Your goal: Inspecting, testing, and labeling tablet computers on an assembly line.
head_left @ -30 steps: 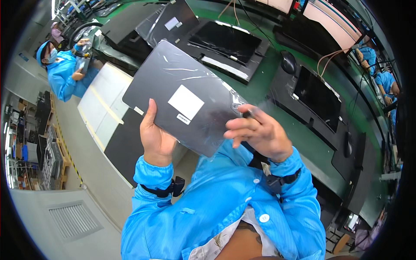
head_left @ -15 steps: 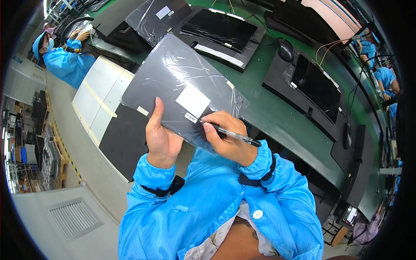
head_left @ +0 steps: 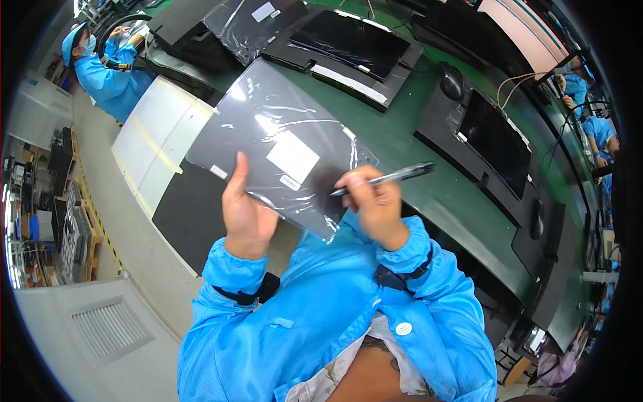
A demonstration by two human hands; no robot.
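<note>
Pen aslant, tip leftward toward panel

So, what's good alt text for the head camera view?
A person's left hand holds a film-wrapped gray panel with a white label, while the right hand holds a pen, tip toward it. Beyond, dark screens lie along a green workbench.

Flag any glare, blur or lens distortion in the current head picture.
Head view, middle: glare streaks the panel, the small label is too small to read, and the pen and right hand look slightly blurred; head view, right: the table bends toward the rim, with black corners.
</note>
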